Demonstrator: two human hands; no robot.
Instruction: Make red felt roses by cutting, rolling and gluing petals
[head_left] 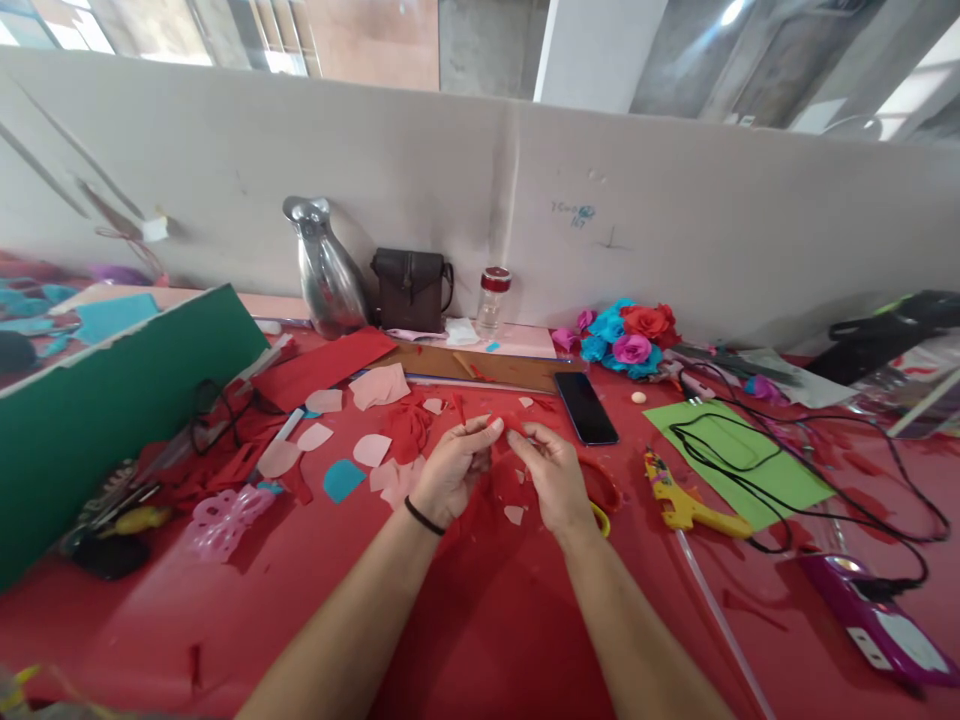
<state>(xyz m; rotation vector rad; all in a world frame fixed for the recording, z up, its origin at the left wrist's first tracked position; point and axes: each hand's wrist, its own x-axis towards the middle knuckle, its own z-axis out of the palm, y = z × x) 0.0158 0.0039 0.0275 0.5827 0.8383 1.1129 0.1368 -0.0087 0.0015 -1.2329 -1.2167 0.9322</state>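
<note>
My left hand [456, 468] and my right hand [553, 478] meet above the middle of the red table. Both are closed, pinching a small piece of red paper [510, 424] between thumbs and fingertips. It blends with the red behind it, so its exact shape is hard to make out. Just left of my hands lies a heap of red paper scraps [409, 430]. Pale pink cut petals [372, 450] and a blue petal [344, 481] are scattered further left. Red-handled scissors [604, 485] lie partly hidden behind my right hand.
A yellow glue gun [686, 505], a phone [586, 407], green paper [720, 450] with a black cable, and a purple power strip [877, 620] are on the right. Paper flowers [630, 338], a glass jar [493, 300], a dark bag [411, 290] and a metal jug [326, 270] stand along the wall. A green board [127, 420] borders the left.
</note>
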